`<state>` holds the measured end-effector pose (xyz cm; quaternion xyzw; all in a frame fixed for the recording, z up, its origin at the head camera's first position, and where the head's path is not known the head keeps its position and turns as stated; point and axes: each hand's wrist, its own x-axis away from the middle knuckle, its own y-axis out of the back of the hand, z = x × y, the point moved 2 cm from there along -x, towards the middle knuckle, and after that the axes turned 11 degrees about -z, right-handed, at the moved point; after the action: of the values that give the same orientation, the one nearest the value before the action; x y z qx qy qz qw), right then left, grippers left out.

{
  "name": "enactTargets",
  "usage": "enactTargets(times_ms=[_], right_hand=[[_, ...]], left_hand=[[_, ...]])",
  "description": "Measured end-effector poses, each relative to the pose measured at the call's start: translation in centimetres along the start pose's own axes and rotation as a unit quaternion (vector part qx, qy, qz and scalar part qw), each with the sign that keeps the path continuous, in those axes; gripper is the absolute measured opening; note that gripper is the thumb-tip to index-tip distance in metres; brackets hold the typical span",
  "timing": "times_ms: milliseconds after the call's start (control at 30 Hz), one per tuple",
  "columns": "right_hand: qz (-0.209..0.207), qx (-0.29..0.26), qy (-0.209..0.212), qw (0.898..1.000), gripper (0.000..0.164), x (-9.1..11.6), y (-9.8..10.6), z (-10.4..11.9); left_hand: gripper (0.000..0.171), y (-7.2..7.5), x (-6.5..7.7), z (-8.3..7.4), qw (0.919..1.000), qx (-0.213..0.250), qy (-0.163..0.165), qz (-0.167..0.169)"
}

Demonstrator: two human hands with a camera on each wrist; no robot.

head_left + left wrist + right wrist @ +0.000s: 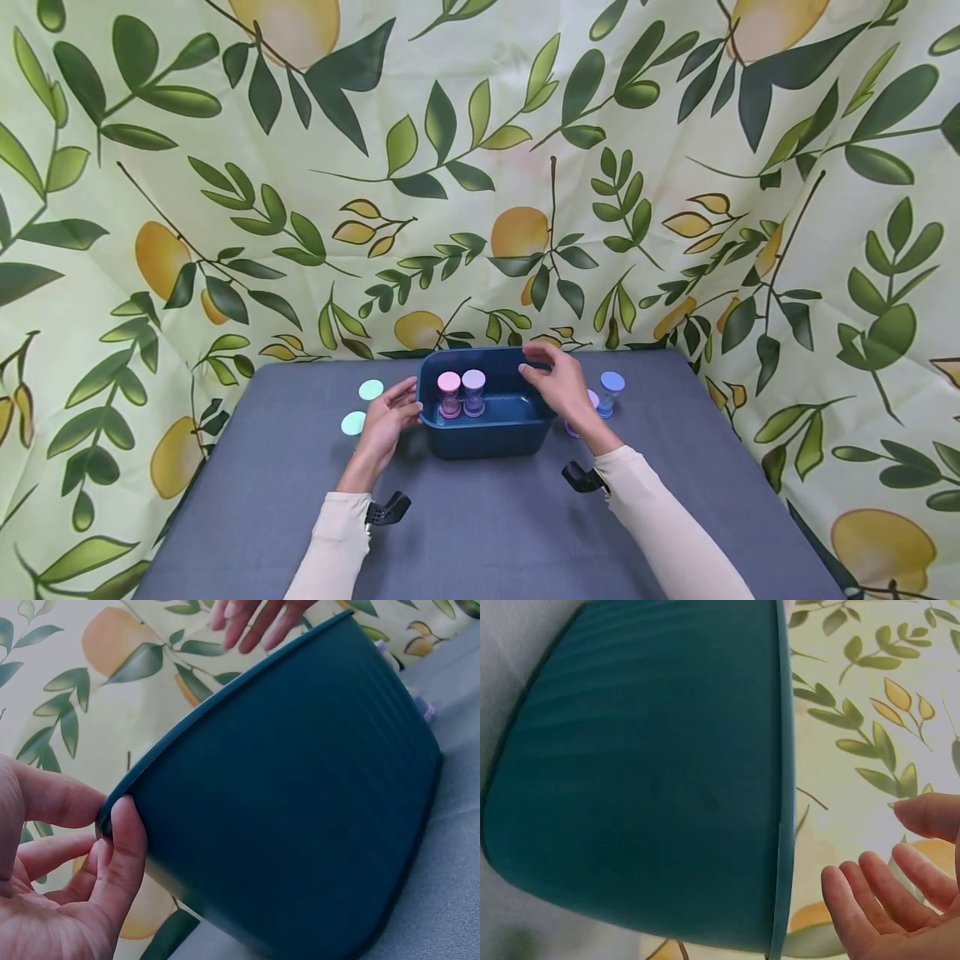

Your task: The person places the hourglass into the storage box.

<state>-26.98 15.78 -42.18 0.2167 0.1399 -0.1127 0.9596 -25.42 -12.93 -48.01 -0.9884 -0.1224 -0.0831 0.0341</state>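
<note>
A dark blue plastic bin [487,442] stands on the table with a pink sand timer [449,393] and a lavender sand timer [474,393] upright at its left end. My left hand [387,423] is at the bin's left end; in the left wrist view its thumb and finger [124,862] pinch the rim. Over the right end of the bin hovers my right hand [558,383], its fingers relaxed and slightly bent. In the right wrist view the fingers [870,900] hold nothing and stay apart from the rim.
Two mint-topped sand timers, one farther back [371,390] and one nearer [353,423], stand left of the bin. To its right are a blue sand timer [612,392] and a purple one [593,398], partly hidden by my right wrist. A leaf-patterned cloth [450,208] hangs behind the grey table [465,525].
</note>
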Motion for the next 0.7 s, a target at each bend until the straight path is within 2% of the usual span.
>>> enactTargets(times_ms=[233,700], right_hand=[[-0.038,-0.005,0.015,0.999,0.034,0.7,2.1,-0.4],[-0.103,-0.003,0.027,0.994,0.032,1.0,5.0,-2.4]], left_hand=[[0.052,-0.1,0.1,0.0,0.9999,0.004,-0.003,0.009],[0.053,0.1,-0.1,0.2,1.0,0.006,-0.002,0.001]])
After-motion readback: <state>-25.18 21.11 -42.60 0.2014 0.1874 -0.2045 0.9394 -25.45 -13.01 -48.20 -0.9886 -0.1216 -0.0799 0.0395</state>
